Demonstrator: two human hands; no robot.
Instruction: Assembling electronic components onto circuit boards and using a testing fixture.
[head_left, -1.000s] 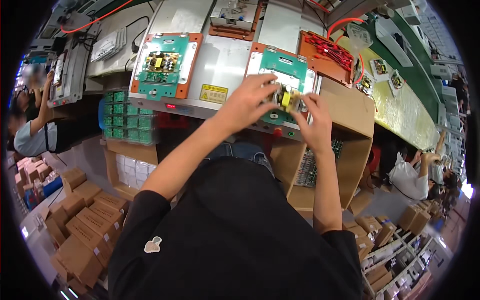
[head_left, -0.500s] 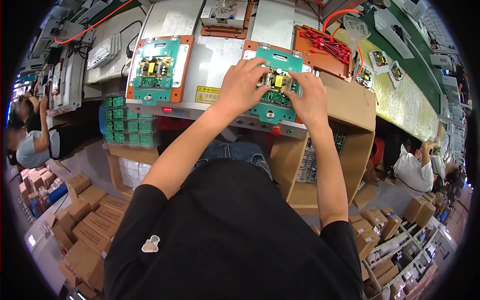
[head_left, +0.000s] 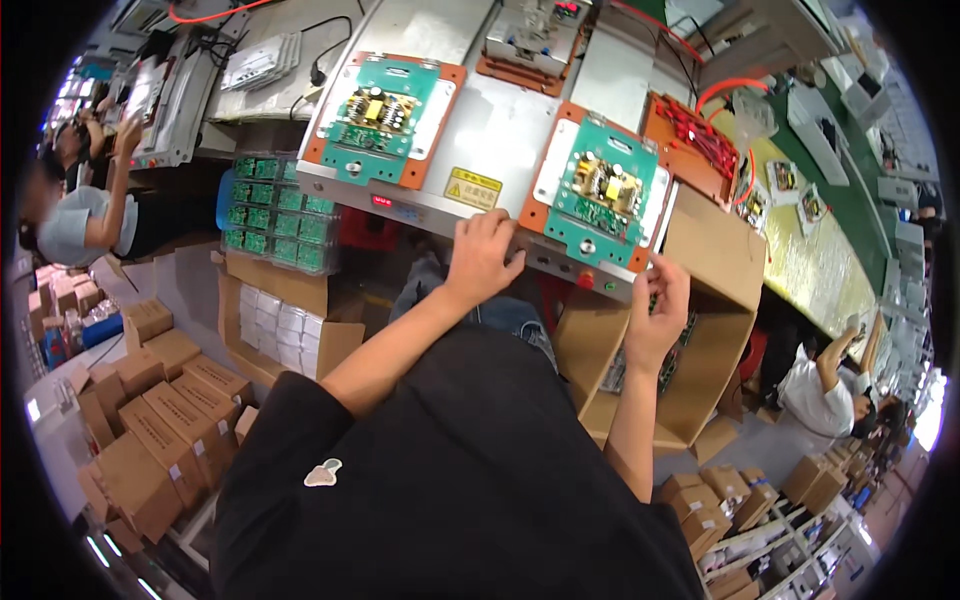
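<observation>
My left hand [head_left: 484, 259] rests at the front edge of the metal machine [head_left: 497, 132], fingers bent, thumb apart, holding nothing. My right hand [head_left: 660, 308] is by the machine's front right corner, its fingers loosely curled with a gap to the thumb, and nothing shows in it. Between and beyond the hands, a circuit board [head_left: 610, 190] with a yellow transformer lies in the green plate of the right fixture [head_left: 587, 247]. A similar board [head_left: 375, 112] sits in the left fixture [head_left: 412, 176]. Neither hand touches the boards.
A red button [head_left: 586, 280] projects from the machine's front, near my right hand. An orange tray [head_left: 660, 125] of red-handled parts stands right of the fixture. Below are an open carton [head_left: 715, 250] and stacked trays of green boards [head_left: 280, 222]. Co-workers sit at both sides.
Both hands have left the board in the right fixture and come back toward me, the left to the machine's front edge, the right to its corner. The view has shifted.
</observation>
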